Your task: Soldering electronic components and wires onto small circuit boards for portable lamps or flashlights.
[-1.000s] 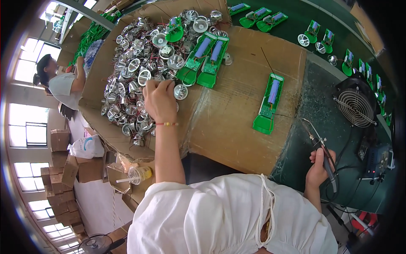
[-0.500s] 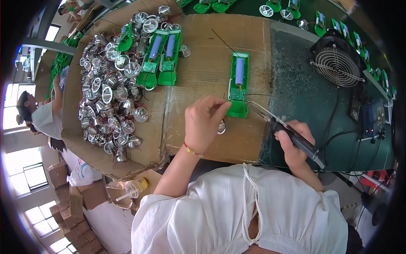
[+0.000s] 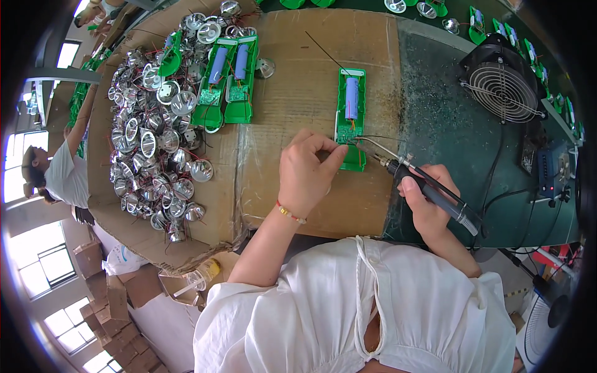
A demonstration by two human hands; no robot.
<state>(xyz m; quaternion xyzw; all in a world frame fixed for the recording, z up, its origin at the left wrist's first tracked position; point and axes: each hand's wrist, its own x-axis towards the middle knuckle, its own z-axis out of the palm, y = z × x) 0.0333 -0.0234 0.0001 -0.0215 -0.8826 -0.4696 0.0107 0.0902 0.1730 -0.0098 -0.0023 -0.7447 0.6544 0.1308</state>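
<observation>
A green plastic housing (image 3: 354, 163) lies on the cardboard in front of me, with a purple battery cell (image 3: 351, 102) and a small green circuit board (image 3: 346, 132) in it. My left hand (image 3: 306, 163) is pinched at the board's left edge; whatever is between its fingertips is too small to make out. In my right hand (image 3: 429, 202) is a black soldering iron (image 3: 435, 198) with a thin curved metal tube along it. The iron's tip reaches to the board near my left fingertips. Dark wires stick out from the housing's upper end and right side.
Left, a cardboard box (image 3: 102, 205) holds a heap of silvery reflector cups (image 3: 168, 140). Two more green housings (image 3: 239, 112) with cells lie at its edge. Right are a black fan (image 3: 500, 93) with a wire guard and a blue soldering station (image 3: 548, 177). Another person (image 3: 62, 168) works far left.
The soldering iron has moved up and left, its tip now at the board. My left hand has shifted slightly right, still pinched. The reflector seen beneath it earlier is now hidden.
</observation>
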